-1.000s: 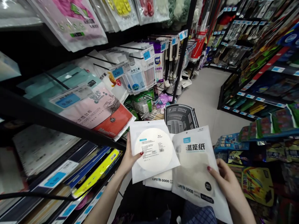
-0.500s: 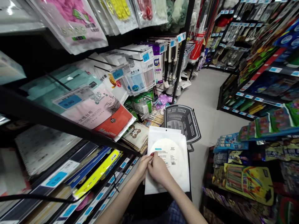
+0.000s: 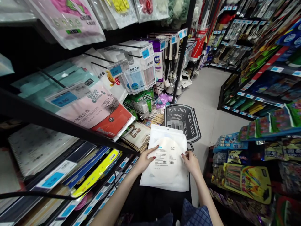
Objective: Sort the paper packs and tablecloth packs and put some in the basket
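A white flat package (image 3: pixel 164 172) with a pale round shape and small printed text rests low in front of me, with at least one more white sheet edge showing behind it. My left hand (image 3: pixel 144 160) holds its left side, thumb and index finger apart on the front; the other fingers are partly hidden. At the right edge, my right hand (image 3: pixel 191 161) pinches the package between thumb and fingers. Just beyond the package's top edge stands a dark grey shopping basket (image 3: pixel 194 125), its near end covered by the package.
Shelving on my left carries packs of disposable tablecloth (image 3: pixel 101 106), mask packs (image 3: pixel 138 72) and a yellow strip-like pack (image 3: pixel 98 172). Snack bags (image 3: pixel 246 182) hang close on the right. Between the shelves, a grey floor aisle (image 3: pixel 204 84) runs ahead.
My hands were together at the package's left side. Now the right hand has moved across to the right edge, and the left hand's fingers have spread. The package has tilted slightly.
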Demonstrator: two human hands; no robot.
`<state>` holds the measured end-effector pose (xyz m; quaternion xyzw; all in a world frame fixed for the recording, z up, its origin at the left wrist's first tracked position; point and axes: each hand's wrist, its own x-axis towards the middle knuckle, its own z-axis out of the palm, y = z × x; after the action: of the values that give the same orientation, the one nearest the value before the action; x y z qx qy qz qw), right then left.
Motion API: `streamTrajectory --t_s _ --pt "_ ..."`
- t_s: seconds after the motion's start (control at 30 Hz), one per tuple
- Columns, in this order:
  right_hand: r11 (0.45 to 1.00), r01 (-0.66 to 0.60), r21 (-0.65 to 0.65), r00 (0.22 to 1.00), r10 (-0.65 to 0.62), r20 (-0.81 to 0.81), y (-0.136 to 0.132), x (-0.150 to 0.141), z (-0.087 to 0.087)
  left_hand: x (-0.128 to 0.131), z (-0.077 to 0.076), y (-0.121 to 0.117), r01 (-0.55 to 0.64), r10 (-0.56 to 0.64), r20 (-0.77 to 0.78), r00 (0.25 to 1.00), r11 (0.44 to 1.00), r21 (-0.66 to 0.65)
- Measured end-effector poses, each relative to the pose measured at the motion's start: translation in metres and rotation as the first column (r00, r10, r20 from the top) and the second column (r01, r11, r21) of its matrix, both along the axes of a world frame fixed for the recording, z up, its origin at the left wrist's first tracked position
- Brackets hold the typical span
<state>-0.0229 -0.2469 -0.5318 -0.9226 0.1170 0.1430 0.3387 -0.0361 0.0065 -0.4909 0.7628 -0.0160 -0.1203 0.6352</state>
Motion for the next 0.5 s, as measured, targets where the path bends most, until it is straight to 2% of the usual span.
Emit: streamTrajectory --t_s 0.07,0.1,0.13,0.17,0.23,0.27,0.3,0.33,0.37,0.4,0.5 --pt "0.991 0.063 0.119 0.996 -0.070 0.058 0.001 -0.002 0.003 -0.003 0.015 0.001 0.009 -0.009 0.002 1.000 1.000 -0.008" --pt "0.970 0.086 0.228 0.990 -0.109 0.087 0.001 -0.003 0.005 -0.005 0.024 0.001 0.005 -0.005 0.016 1.000 1.000 -0.023" --pt "0.924 0.097 0.370 0.985 -0.143 0.100 0.001 -0.004 0.008 -0.007 0.033 0.002 0.005 -0.004 0.026 1.000 0.999 -0.044" --pt "0.845 0.094 0.526 0.983 -0.163 0.086 0.001 -0.005 0.011 -0.009 0.041 0.003 0.006 -0.004 0.030 1.000 0.997 -0.071" --pt "0.613 0.080 0.786 0.992 -0.124 -0.005 -0.002 -0.008 0.018 -0.009 0.057 0.005 0.014 -0.010 0.031 0.999 0.993 -0.115" --pt "0.502 0.090 0.860 0.995 -0.084 -0.056 -0.004 -0.009 0.021 -0.008 0.064 0.006 0.020 -0.016 0.035 0.999 0.992 -0.126" --pt "0.421 0.113 0.900 0.994 -0.055 -0.098 -0.005 -0.010 0.025 -0.007 0.069 0.006 0.034 -0.028 0.042 0.999 0.991 -0.127" --pt "0.377 0.139 0.916 0.990 -0.048 -0.130 -0.007 -0.011 0.029 -0.005 0.073 0.005 0.047 -0.041 0.049 0.998 0.991 -0.123" --pt "0.364 0.163 0.917 0.987 -0.061 -0.151 -0.007 -0.011 0.034 -0.002 0.075 0.004 0.049 -0.043 0.053 0.998 0.992 -0.120" --pt "0.373 0.186 0.909 0.982 -0.089 -0.165 -0.008 -0.011 0.038 0.001 0.075 0.002 0.036 -0.029 0.054 0.998 0.992 -0.117" --pt "0.446 0.236 0.863 0.971 -0.154 -0.185 -0.006 -0.008 0.047 0.007 0.069 -0.006 -0.109 0.116 0.053 0.992 0.986 -0.128"
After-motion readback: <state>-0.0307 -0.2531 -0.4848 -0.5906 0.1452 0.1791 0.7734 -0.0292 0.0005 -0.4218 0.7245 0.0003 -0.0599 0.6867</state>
